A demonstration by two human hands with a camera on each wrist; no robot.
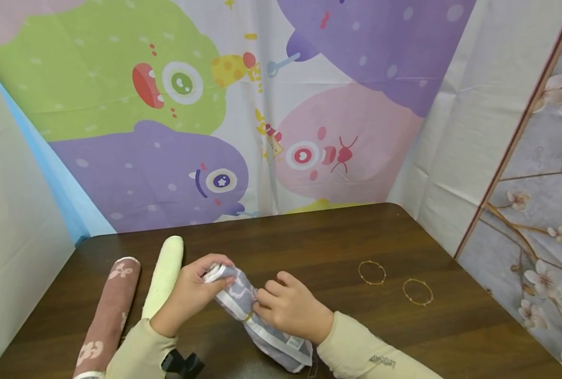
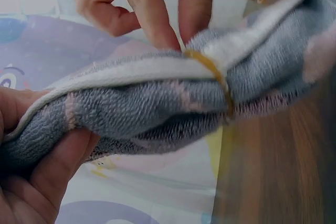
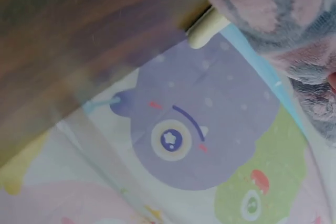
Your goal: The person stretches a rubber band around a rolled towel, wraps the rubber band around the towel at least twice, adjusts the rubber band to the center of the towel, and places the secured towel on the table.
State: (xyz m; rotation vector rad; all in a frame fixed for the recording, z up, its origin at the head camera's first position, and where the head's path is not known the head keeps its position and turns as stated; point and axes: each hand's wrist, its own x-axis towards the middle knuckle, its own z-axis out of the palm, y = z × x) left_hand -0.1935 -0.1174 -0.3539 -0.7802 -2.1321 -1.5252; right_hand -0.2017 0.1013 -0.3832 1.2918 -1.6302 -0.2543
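Note:
A rolled grey-lavender towel (image 1: 233, 297) with a white hem slants up off the table in front of me. My left hand (image 1: 193, 287) grips its upper end, thumb on one side and fingers on the other. Round the roll's middle runs a thin yellow band (image 2: 227, 90), pulled snug enough to nip the cloth in. My right hand (image 1: 290, 310) pinches the band at the towel's far side, the fingertips (image 2: 194, 30) close together there in the left wrist view. Part of the towel shows at the right wrist view's upper right; the right hand is mostly out of that frame.
On the left of the dark wooden table (image 1: 328, 247) lie a rolled brown-pink towel (image 1: 112, 310) and a rolled pale green towel (image 1: 164, 273). Two thin yellow loops (image 1: 372, 272) rest on the right side. A cartoon-print curtain (image 1: 262, 105) hangs behind the table.

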